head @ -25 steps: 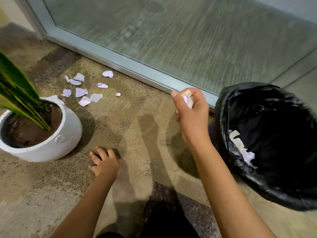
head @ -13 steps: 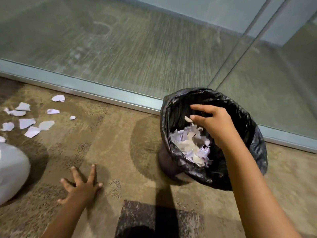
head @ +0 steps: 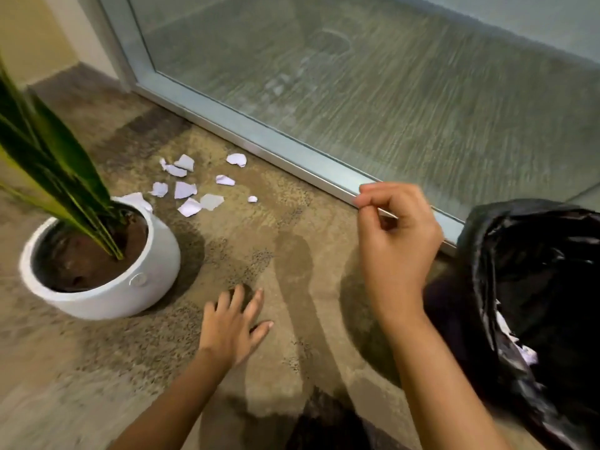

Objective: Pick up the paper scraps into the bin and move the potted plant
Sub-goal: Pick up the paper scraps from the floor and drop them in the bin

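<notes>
Since the frame half a second back, the right hand (head: 394, 237) has left the mouth of the black plastic-lined bin (head: 532, 287) and now hangs in the air to the bin's left, and the view has swung back so the white round ceramic pot with the green-leaved plant (head: 107, 271) is in sight again. No scrap shows in the right hand; thumb and forefinger are pinched lightly together, the other fingers curled, apparently empty.

The left hand (head: 233, 329) lies flat on the mottled brown carpet (head: 292, 261), fingers spread, propping the person's weight, near the pot but not touching it.

The torn white paper scraps (head: 194, 186) sit in a loose cluster on the carpet beyond the pot, between it and the metal sill of the glass door (head: 259, 141). One scrap lies against the pot's far rim. More scraps show inside the bin at the right edge.

Step in hand, by judgement: the reach back for the next scraps. To do it well, the right hand should cross low over the carpet, gather several neighbouring scraps in one pinch rather than one at a time, and keep clear of the leaves. The piece at the pot's rim may be easier once the plant is shifted.

Right forearm comes up from lower right, wrist slightly bent; left forearm runs in from lower left.
</notes>
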Tool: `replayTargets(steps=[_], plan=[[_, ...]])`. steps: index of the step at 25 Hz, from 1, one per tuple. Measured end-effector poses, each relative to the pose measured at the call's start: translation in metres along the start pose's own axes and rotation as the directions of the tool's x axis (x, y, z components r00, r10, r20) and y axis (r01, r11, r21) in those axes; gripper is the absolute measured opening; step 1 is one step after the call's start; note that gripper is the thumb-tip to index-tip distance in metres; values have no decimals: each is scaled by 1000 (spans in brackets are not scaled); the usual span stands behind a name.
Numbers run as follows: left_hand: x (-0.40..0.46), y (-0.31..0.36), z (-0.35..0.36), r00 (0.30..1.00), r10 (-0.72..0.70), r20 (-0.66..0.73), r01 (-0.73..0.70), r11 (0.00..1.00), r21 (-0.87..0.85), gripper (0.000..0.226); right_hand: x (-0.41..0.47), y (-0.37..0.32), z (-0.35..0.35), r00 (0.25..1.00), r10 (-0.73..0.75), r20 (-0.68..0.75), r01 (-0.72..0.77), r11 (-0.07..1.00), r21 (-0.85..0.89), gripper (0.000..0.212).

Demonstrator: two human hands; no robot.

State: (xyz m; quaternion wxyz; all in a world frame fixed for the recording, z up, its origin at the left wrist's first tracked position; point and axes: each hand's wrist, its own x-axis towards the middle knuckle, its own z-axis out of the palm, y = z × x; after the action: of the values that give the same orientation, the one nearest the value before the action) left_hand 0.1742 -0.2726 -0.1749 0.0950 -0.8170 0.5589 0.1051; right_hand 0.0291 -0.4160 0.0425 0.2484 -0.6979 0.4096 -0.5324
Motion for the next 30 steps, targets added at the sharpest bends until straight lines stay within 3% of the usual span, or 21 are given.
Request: replayTargets(steps=[3,6,9,12,14,17,21,24,27,30], plan=[[16,-14,11,995,-13,-97,5,996,-91,62,-34,32,68,971,82,225,-91,995,31,25],[39,-23,24,984,-11,-180,-22,983,-181,56,-45,71,129,895,166,414,-170,985,-28,22],[66,-35,25,976,-4,-219,-45,974,-222,54,-36,99,179,819,234,525,-190,972,-136,22],[100,-43,14,978,-69,-199,20,971,-237,54,-8,120,223,764,280,581,-221,960,-173,21],[116,-42,10,975,-119,-186,69,965,-254,55,12,129,253,745,243,621,-182,970,-161,21],[119,-39,14,975,-148,-166,102,960,-262,57,32,135,307,665,75,743,13,994,-112,26],[119,-40,17,980,-141,-142,99,957,-273,57,23,130,382,390,-93,916,263,965,-14,34],[119,-39,14,983,-119,-140,76,957,-281,47,3,112,422,163,-266,950,431,885,173,38],[121,-43,7,985,-99,-139,64,969,-240,38,-17,93,457,-139,-349,927,591,722,361,42],[125,-48,1,984,-107,-140,61,952,-299,38,-38,77,481,-333,-394,857,672,538,509,48]])
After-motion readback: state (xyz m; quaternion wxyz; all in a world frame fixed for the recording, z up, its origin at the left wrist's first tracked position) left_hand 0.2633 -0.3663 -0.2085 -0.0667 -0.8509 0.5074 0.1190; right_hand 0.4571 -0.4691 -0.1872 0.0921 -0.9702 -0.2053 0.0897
